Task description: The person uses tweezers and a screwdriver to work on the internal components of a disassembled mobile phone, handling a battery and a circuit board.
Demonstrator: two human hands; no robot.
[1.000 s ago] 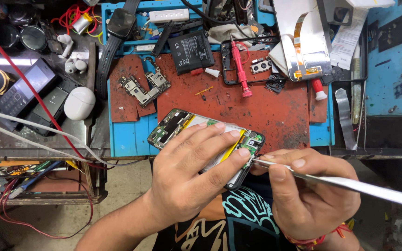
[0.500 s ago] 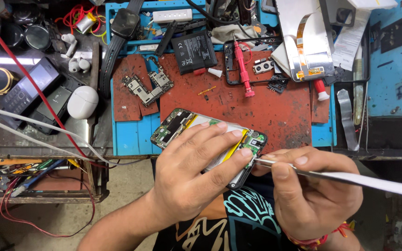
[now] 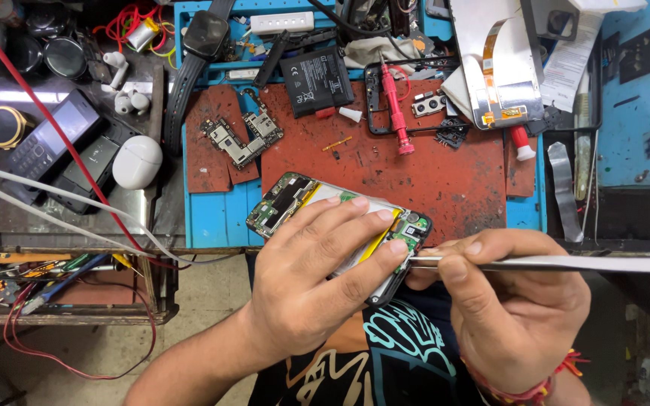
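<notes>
The left hand [image 3: 306, 289] clamped the opened phone [image 3: 340, 225] at the tabletop [image 3: 212, 218] edge, steadying it, while right-hand [image 3: 513, 308] fingers pinched tweezers [image 3: 551, 262] into its lower corner.

Red screwdriver [image 3: 394, 107], rust-red mat [image 3: 445, 177], blue tray [image 3: 212, 218].

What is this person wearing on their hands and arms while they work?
No gloves: the left hand and right hand are bare, and both forearms show no sleeves. The right wrist carries a red and orange thread band.
</notes>
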